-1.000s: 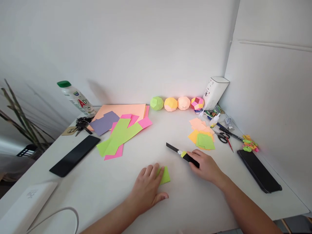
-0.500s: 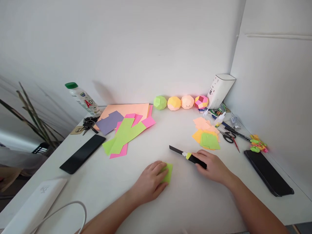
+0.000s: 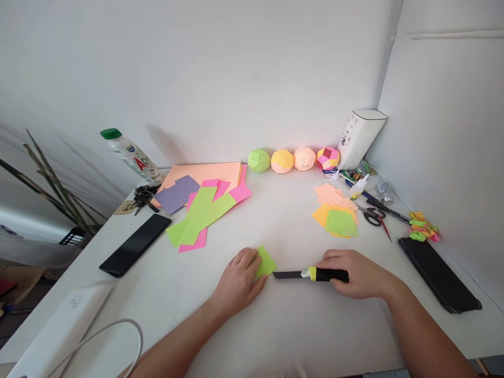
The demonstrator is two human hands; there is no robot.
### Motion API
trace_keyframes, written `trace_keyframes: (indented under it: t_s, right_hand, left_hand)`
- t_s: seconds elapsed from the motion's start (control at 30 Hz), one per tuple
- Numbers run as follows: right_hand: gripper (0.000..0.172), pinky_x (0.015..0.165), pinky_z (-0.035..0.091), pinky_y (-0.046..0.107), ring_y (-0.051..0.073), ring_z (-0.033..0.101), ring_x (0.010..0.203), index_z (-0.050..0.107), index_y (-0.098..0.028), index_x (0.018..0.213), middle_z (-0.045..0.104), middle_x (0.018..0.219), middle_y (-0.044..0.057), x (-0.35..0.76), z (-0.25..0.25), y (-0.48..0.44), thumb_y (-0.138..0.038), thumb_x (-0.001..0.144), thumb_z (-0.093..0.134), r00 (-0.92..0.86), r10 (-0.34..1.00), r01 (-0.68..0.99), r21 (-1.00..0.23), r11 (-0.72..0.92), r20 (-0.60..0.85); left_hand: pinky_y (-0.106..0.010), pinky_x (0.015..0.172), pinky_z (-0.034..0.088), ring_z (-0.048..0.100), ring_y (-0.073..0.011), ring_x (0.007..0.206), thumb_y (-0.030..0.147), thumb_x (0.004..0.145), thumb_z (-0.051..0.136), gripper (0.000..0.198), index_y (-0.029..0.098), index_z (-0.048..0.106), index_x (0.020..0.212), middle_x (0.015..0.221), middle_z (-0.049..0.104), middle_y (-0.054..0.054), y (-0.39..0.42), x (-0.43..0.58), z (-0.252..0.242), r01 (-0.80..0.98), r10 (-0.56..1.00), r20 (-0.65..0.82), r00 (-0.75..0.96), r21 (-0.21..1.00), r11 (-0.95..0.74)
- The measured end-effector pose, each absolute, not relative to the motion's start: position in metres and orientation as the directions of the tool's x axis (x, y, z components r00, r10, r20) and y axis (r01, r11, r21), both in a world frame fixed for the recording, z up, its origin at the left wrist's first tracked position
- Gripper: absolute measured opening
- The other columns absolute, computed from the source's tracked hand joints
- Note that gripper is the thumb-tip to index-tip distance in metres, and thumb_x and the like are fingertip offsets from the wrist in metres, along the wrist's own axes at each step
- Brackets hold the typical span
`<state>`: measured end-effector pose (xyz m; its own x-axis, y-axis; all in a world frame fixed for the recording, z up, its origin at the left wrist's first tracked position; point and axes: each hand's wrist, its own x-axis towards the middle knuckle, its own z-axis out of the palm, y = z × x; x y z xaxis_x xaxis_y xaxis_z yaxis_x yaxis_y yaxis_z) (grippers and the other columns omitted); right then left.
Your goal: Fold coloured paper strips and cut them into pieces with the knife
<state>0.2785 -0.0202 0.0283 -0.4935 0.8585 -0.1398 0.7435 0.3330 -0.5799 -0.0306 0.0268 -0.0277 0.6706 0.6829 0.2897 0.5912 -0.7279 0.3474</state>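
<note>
Near the middle of the table, my left hand (image 3: 241, 277) holds a small green piece of paper (image 3: 266, 262) between thumb and fingers, the fingers covering its left part. My right hand (image 3: 348, 270) grips the black handle of a utility knife (image 3: 313, 274) with a yellow-green collar. Its dark blade is extended and points left, the tip beside the paper's lower right corner; whether they touch I cannot tell. Behind the knife lies a pile of small green, yellow and peach paper pieces (image 3: 342, 222). Green and pink paper strips (image 3: 205, 212) overlap at the left.
Several paper balls (image 3: 282, 161) line the wall. Scissors (image 3: 372, 215), a glue bottle (image 3: 359, 187) and pens lie right of the pile. A black phone (image 3: 136, 245) is at left, a black case (image 3: 439, 274) at right. A white box with a cable (image 3: 63, 331) occupies the front left.
The knife has swung from slanting to nearly level, and its tip has come down to the paper. The green paper has turned and shifted slightly away from me in my left hand.
</note>
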Motion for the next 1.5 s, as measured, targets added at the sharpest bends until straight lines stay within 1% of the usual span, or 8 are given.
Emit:
trace_keyframes:
  t_s: [0.4,0.5,0.63,0.77,0.9,1.03,1.2,1.5]
  right_hand:
    - [0.05,0.075,0.05,0.027,0.017,0.062,0.08,0.064,-0.026,0.118,0.065,0.095,0.003,0.2764,0.0289,-0.0205,-0.011,0.072,0.051,-0.486,0.865,0.746,-0.578,0.332,-0.13]
    - [0.052,0.075,0.05,0.027,0.017,0.062,0.081,0.064,-0.027,0.119,0.065,0.096,0.002,0.2767,0.0278,-0.0206,-0.01,0.072,0.051,-0.486,0.866,0.739,-0.584,0.336,-0.118]
    - [0.051,0.076,0.05,0.027,0.017,0.062,0.082,0.064,-0.027,0.119,0.065,0.098,0.003,0.2771,0.0274,-0.0205,-0.01,0.073,0.051,-0.487,0.866,0.735,-0.588,0.338,-0.11]
    - [0.051,0.076,0.05,0.027,0.017,0.062,0.082,0.064,-0.027,0.119,0.065,0.098,0.003,0.277,0.0278,-0.0202,-0.01,0.073,0.051,-0.488,0.866,0.733,-0.589,0.339,-0.109]
    - [0.05,0.077,0.051,0.028,0.018,0.063,0.082,0.063,-0.026,0.12,0.065,0.099,0.004,0.2775,0.027,-0.0203,-0.011,0.073,0.051,-0.49,0.866,0.732,-0.587,0.346,-0.099]
    - [0.05,0.076,0.051,0.027,0.017,0.062,0.082,0.063,-0.026,0.119,0.064,0.099,0.004,0.2763,0.0271,-0.021,-0.011,0.073,0.052,-0.49,0.867,0.729,-0.588,0.352,-0.088]
    - [0.049,0.077,0.051,0.028,0.017,0.062,0.082,0.064,-0.025,0.119,0.064,0.1,0.004,0.2738,0.0275,-0.0216,-0.011,0.074,0.051,-0.488,0.871,0.722,-0.589,0.363,-0.061]
    - [0.048,0.076,0.051,0.028,0.017,0.062,0.082,0.063,-0.026,0.119,0.064,0.101,0.004,0.2747,0.0234,-0.0207,-0.013,0.075,0.051,-0.484,0.874,0.718,-0.594,0.363,-0.051]
  left_hand:
    - [-0.042,0.081,0.053,0.054,-0.026,0.1,0.022,0.091,0.042,0.018,0.016,0.057,0.098,0.101,0.057,-0.012,0.0264,-0.0309,-0.0229,0.561,0.673,0.331,0.662,0.376,-0.737]
    - [-0.042,0.082,0.053,0.054,-0.0267,0.101,0.024,0.091,0.045,0.017,0.016,0.058,0.099,0.101,0.058,-0.012,0.0268,-0.0314,-0.0225,0.56,0.67,0.337,0.662,0.372,-0.74]
    - [-0.044,0.084,0.053,0.053,-0.0284,0.104,0.029,0.087,0.052,0.02,0.016,0.058,0.1,0.105,0.057,-0.013,0.027,-0.0327,-0.0219,0.565,0.671,0.317,0.67,0.369,-0.738]
    - [-0.043,0.084,0.052,0.054,-0.0273,0.103,0.026,0.088,0.05,0.017,0.016,0.058,0.099,0.106,0.057,-0.013,0.0273,-0.0334,-0.0214,0.562,0.678,0.302,0.671,0.389,-0.73]
    - [-0.044,0.084,0.052,0.053,-0.028,0.103,0.031,0.087,0.053,0.021,0.017,0.058,0.101,0.106,0.057,-0.013,0.0278,-0.0337,-0.0223,0.554,0.676,0.298,0.674,0.403,-0.729]
    - [-0.043,0.084,0.052,0.055,-0.026,0.1,0.028,0.09,0.048,0.018,0.017,0.059,0.099,0.104,0.058,-0.012,0.0286,-0.0337,-0.022,0.558,0.694,0.293,0.658,0.429,-0.711]
    - [-0.042,0.083,0.053,0.055,-0.0259,0.1,0.032,0.089,0.053,0.019,0.017,0.06,0.098,0.105,0.058,-0.012,0.0296,-0.0341,-0.0215,0.558,0.705,0.288,0.648,0.451,-0.697]
    - [-0.043,0.084,0.052,0.054,-0.0251,0.102,0.029,0.091,0.048,0.018,0.02,0.06,0.101,0.108,0.056,-0.011,0.031,-0.0355,-0.0216,0.554,0.731,0.245,0.637,0.514,-0.655]
